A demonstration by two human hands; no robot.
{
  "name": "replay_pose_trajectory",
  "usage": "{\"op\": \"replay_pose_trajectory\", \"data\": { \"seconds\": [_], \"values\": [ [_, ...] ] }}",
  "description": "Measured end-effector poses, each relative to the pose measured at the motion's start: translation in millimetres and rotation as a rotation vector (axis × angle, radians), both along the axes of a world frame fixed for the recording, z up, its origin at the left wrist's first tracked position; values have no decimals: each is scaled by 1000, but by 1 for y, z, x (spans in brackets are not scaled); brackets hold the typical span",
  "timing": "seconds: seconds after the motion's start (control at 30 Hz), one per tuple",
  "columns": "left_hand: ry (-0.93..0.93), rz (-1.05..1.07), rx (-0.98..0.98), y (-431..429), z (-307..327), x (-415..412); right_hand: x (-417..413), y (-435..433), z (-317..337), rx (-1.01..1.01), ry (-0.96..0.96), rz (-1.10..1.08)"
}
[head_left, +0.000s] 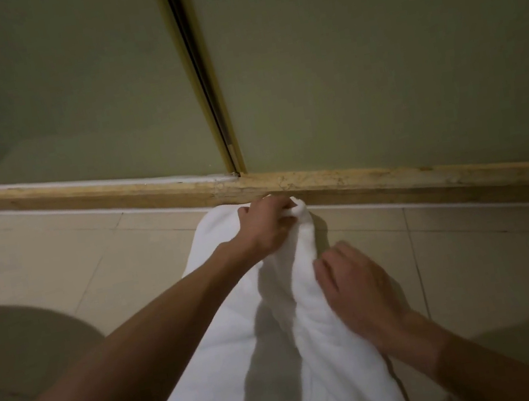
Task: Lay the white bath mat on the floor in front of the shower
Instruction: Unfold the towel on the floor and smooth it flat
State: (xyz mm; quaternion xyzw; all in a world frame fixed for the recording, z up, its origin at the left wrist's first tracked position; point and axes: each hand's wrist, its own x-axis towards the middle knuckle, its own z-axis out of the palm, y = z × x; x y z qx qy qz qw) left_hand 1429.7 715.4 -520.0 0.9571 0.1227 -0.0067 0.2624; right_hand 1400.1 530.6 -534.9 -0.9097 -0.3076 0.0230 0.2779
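The white bath mat point(241, 370) lies lengthwise on the beige tiled floor, its far end touching the shower's stone threshold point(339, 179). A raised fold runs along its right side. My left hand point(268, 224) pinches the far corner of that fold, right at the threshold. My right hand point(356, 286) rests on the fold's right edge nearer to me, fingers curled against the cloth; whether it grips is hard to tell. Frosted glass shower doors point(373, 61) rise behind the threshold.
The two glass panels meet at a brass-edged seam point(202, 78). Beige floor tiles point(474, 264) spread to the left and right of the mat. A rounded dark shadow point(20, 350) falls on the floor at the left.
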Motion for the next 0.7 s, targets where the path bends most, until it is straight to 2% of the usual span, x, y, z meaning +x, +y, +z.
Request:
{"op": "replay_pose_trajectory", "data": {
  "seconds": [0.1, 0.23, 0.37, 0.53, 0.7],
  "values": [
    [-103, -28, -52, 0, 0, -11, 37, 3, 8, -30, 84, -30],
    [-201, -127, -94, -2, 5, -23, 67, 14, 32, -158, 120, 205],
    [-234, -177, -105, 2, 8, -34, 82, 25, 45, -222, 67, 258],
    [-69, -156, -152, 12, 12, -33, 83, 22, 40, -207, -78, 213],
    [202, -228, 68, 25, -2, -22, 86, 19, 27, -244, -150, 217]
  ]
}}
